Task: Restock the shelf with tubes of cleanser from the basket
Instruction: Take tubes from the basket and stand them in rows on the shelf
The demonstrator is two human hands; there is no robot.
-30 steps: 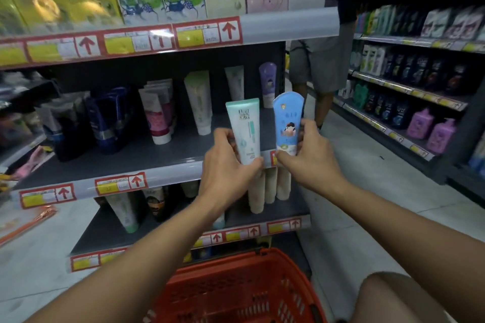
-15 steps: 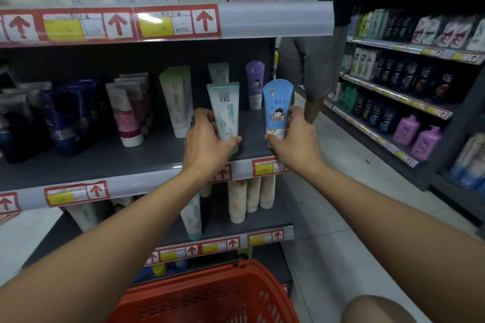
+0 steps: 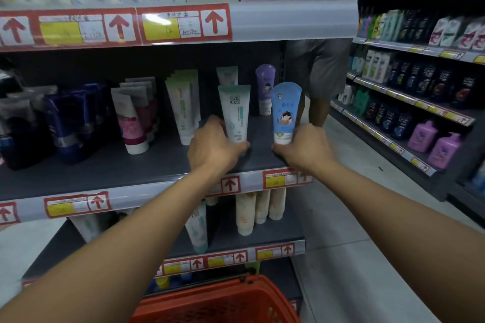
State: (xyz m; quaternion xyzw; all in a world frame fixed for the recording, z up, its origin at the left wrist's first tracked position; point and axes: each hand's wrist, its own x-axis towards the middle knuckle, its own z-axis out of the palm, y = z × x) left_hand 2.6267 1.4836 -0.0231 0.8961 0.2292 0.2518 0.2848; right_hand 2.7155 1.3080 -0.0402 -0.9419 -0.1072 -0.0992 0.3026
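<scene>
On the dark grey middle shelf, both hands are setting tubes upright near the front edge. My left hand is gripping the bottom of a pale mint-green plastic cleanser tube, fingers curled round its cap end, and my right hand is pinching the base of a light blue plastic tube with a cartoon kid on it. Both tubes are standing cap-down, just beside each other but not touching. A purple tube is standing behind them. An orange plastic mesh basket is sitting down below, in front of the bottom shelf.
</scene>
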